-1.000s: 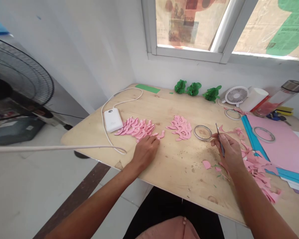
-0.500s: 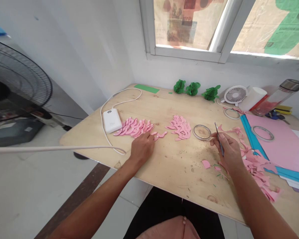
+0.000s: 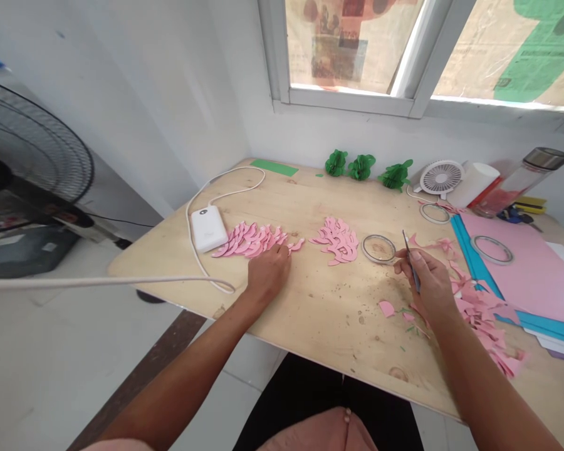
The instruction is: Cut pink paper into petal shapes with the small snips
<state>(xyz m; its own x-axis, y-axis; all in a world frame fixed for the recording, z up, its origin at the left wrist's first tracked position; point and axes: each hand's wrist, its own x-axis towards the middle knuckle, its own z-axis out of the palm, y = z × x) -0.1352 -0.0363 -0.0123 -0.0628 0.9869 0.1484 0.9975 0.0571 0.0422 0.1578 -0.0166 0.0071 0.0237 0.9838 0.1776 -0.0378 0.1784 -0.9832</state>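
Note:
My left hand [image 3: 269, 272] rests on the table with its fingers closed at the near right end of a row of overlapping pink paper pieces [image 3: 249, 240]. A pink piece [image 3: 297, 245] pokes out just beyond its fingertips; what the fingers pinch is hidden. Farther right lies a second cluster of pink pieces [image 3: 337, 240]. My right hand [image 3: 427, 279] is closed around a slim dark metal tool [image 3: 410, 258], its pointed end directed away from me. Beside that hand lies a metal ring [image 3: 378, 248], and pink paper scraps [image 3: 484, 316] are heaped to its right.
A white power bank [image 3: 208, 229] with a looping cable sits at the left. Green paper flowers [image 3: 360, 167], a small white fan [image 3: 442, 178] and a bottle [image 3: 521, 181] line the back. Pink sheets [image 3: 536, 269] lie right; a large fan [image 3: 32, 156] stands left.
The pink piece beside my left fingertips has shifted slightly left and away from me. The whole view has moved a little; my right hand keeps its hold on the tool.

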